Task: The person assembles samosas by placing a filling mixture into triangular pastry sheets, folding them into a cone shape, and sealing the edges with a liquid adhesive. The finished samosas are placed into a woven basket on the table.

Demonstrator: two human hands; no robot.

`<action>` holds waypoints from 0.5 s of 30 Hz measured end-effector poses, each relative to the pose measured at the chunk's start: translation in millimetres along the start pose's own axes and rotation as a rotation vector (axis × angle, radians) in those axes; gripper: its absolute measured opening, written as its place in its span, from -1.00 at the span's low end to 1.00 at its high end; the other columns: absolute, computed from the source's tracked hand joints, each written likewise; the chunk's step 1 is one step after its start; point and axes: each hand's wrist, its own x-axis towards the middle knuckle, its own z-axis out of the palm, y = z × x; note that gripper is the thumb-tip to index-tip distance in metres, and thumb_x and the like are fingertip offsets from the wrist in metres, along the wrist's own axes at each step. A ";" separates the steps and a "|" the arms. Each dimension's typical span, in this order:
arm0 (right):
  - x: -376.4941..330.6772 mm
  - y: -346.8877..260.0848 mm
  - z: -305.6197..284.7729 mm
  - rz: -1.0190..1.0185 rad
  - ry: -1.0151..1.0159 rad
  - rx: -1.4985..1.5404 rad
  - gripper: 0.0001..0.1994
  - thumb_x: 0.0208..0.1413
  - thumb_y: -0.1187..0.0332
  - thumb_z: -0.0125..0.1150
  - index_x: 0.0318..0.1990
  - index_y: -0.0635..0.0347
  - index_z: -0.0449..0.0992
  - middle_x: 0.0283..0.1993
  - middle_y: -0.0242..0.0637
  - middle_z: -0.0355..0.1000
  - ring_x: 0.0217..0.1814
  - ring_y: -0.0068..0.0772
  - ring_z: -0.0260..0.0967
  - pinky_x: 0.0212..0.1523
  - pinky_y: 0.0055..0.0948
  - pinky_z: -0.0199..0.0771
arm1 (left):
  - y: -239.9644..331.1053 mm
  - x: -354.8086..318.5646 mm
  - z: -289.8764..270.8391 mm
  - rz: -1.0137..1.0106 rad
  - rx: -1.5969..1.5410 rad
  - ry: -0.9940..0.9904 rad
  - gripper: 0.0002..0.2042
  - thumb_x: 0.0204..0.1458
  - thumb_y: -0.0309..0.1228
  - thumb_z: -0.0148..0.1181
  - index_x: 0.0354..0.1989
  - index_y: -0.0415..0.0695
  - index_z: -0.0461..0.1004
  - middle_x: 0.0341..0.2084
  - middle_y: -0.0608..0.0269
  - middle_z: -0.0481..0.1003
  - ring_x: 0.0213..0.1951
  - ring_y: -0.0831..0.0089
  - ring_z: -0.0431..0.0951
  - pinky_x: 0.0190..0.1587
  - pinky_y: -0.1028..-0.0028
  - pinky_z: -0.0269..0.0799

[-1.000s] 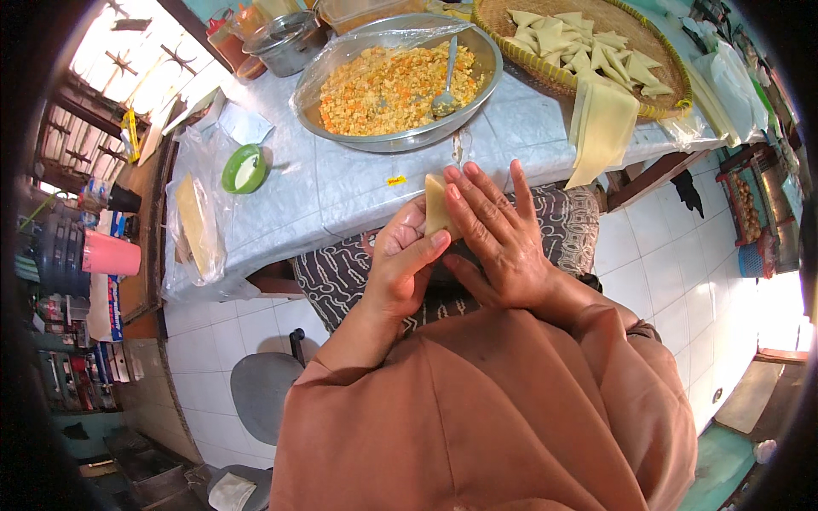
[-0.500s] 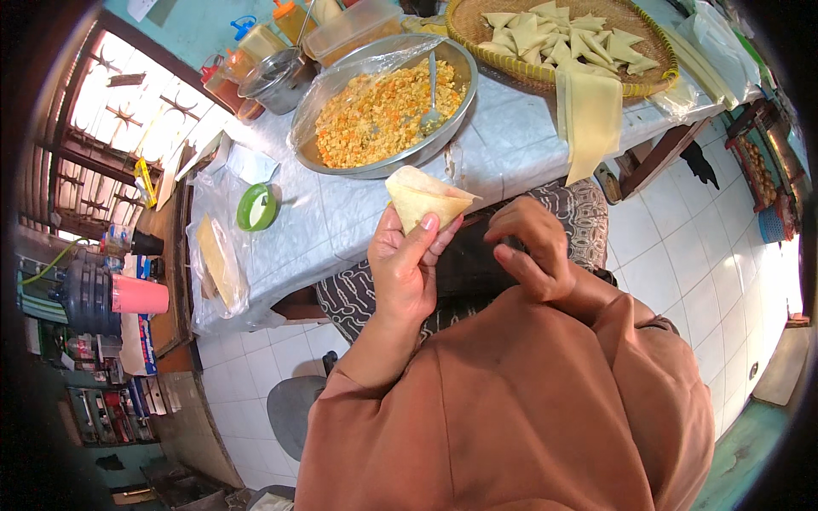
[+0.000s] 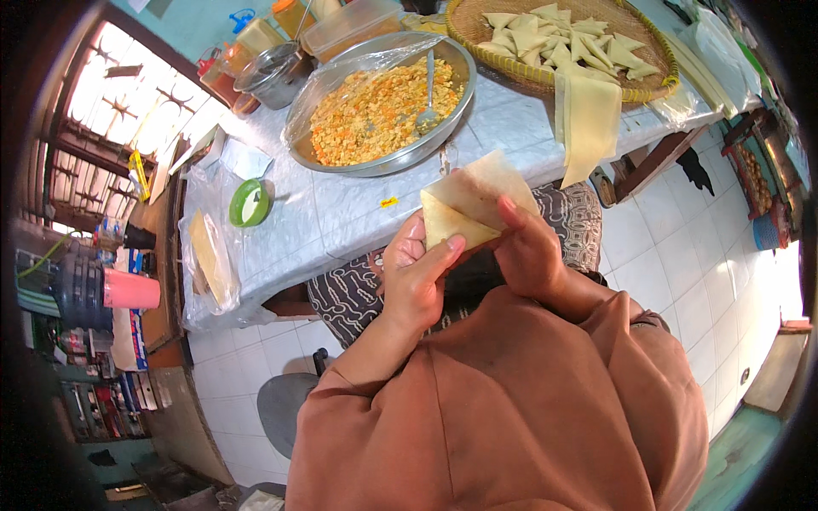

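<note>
Between my hands is a pale pastry wrapper (image 3: 460, 228), folded to a triangle at its left part with a thin loose flap spread toward the upper right. My left hand (image 3: 417, 277) grips the folded part, thumb on top. On the flap's right side, my right hand (image 3: 532, 255) pinches the edge with its thumb in front. Whether filling lies inside the fold cannot be seen. Beyond the hands stands a steel bowl (image 3: 388, 167) of crumbly yellow-orange filling (image 3: 362, 119), a spoon (image 3: 429, 89) resting in it and clear plastic over its left rim.
A woven tray (image 3: 464, 38) at the far right holds several folded triangles (image 3: 532, 32); wrapper strips (image 3: 588, 119) hang over its edge. At left are a green dish (image 3: 242, 217) with white content and bagged wrapper sheets (image 3: 205, 251). A small yellow scrap (image 3: 389, 203) lies near the table edge.
My right hand has come left from beside the wrapper and taken its edge. The wrapper, a cone shape earlier, is now lower and to the right, its flap spread out.
</note>
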 end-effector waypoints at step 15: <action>-1.6 -10.2 -4.2 -0.758 -0.255 -2.010 -0.46 -0.20 0.20 0.13 0.08 -0.14 0.38 0.19 -0.12 0.18 0.24 0.04 0.04 0.17 0.19 -0.11 | -25.3 8.5 -29.3 -0.119 -0.304 -0.116 -0.70 0.05 -0.43 0.01 -0.03 -0.26 0.34 -0.17 0.20 0.44 -0.15 0.46 0.48 -0.10 0.49 0.41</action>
